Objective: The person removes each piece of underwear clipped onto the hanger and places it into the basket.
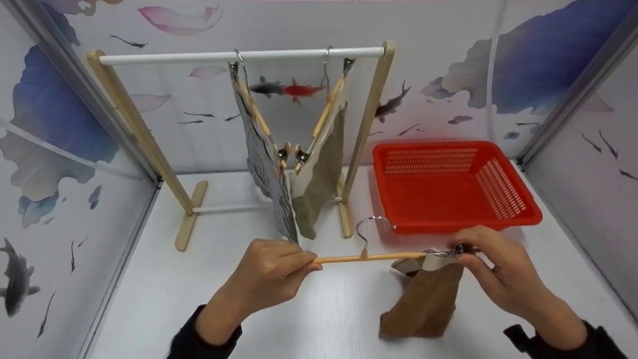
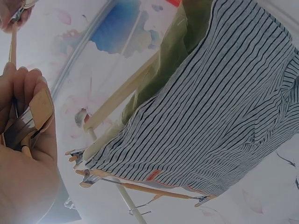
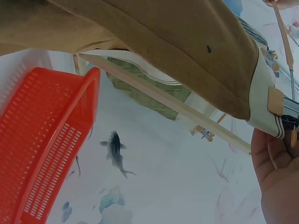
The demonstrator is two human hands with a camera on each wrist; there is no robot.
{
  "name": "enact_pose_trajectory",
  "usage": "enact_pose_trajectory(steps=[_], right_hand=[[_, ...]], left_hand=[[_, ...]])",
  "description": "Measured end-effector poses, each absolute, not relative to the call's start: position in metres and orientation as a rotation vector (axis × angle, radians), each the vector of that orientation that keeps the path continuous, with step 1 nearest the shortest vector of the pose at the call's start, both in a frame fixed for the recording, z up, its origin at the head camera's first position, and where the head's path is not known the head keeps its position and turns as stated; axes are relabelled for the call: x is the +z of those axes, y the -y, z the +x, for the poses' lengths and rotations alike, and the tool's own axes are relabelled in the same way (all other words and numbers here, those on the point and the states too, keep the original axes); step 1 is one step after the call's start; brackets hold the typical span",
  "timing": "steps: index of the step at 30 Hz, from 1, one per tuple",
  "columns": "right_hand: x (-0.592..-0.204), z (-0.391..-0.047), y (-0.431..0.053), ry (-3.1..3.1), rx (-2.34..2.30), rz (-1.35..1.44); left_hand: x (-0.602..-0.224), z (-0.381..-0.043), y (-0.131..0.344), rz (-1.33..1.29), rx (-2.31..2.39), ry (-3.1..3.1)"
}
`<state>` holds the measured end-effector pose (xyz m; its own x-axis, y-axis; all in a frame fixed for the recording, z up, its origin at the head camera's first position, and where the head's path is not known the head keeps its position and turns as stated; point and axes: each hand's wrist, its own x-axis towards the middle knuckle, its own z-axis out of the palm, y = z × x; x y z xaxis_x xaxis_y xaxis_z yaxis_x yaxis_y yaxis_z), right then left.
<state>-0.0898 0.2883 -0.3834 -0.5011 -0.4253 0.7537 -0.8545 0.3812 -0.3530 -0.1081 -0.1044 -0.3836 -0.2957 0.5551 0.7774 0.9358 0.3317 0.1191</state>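
Observation:
My left hand [image 1: 276, 269] grips the left end of a wooden clip hanger [image 1: 389, 257], which I hold level above the table. In the left wrist view, that end's clip [image 2: 39, 112] lies within the curled fingers. My right hand [image 1: 508, 274] pinches the metal clip [image 1: 463, 248] at the other end. From there hangs a brown garment [image 1: 423, 299] with a cream band; in the right wrist view, the band [image 3: 265, 88] meets the clip's wooden pad [image 3: 275, 101]. The hanger's metal hook [image 1: 366, 224] points up. Fingers partly hide both clips.
Behind my hands stands a rack with a white rail [image 1: 174, 58] and wooden legs. A striped garment [image 1: 259, 159] and an olive garment [image 1: 324, 174] hang there on similar clip hangers. A red plastic basket [image 1: 428, 194] sits at the right back. Printed walls border the white table [image 1: 319, 319].

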Motion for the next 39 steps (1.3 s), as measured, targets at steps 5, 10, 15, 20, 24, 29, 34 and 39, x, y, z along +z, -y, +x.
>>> enact_pose_trajectory(steps=[5, 10, 15, 20, 24, 29, 34, 39], right_hand=[[-0.382, -0.090, -0.287, 2.065, 0.985, 1.090], [-0.379, -0.089, -0.286, 2.040, 0.964, 1.085], [-0.376, -0.089, -0.285, 2.012, 0.948, 1.077], [-0.377, -0.089, -0.286, 2.012, 0.958, 1.067], [-0.380, -0.089, -0.289, 2.035, 0.995, 1.063], [-0.385, -0.089, -0.294, 2.083, 1.085, 1.049], [-0.391, -0.086, -0.298, 2.175, 1.158, 0.992], [-0.405, -0.085, -0.300, 2.217, 1.154, 0.937]], left_hand=[[-0.385, -0.107, 0.107, -1.302, -0.783, 1.972], [-0.385, -0.106, 0.107, -1.301, -0.790, 1.976], [-0.384, -0.106, 0.106, -1.300, -0.784, 1.971], [-0.384, -0.106, 0.106, -1.294, -0.792, 1.965], [-0.383, -0.106, 0.105, -1.290, -0.787, 1.959], [-0.381, -0.105, 0.106, -1.290, -0.759, 1.962], [-0.381, -0.104, 0.110, -1.274, -0.782, 1.957], [-0.380, -0.103, 0.116, -1.250, -0.811, 1.947]])
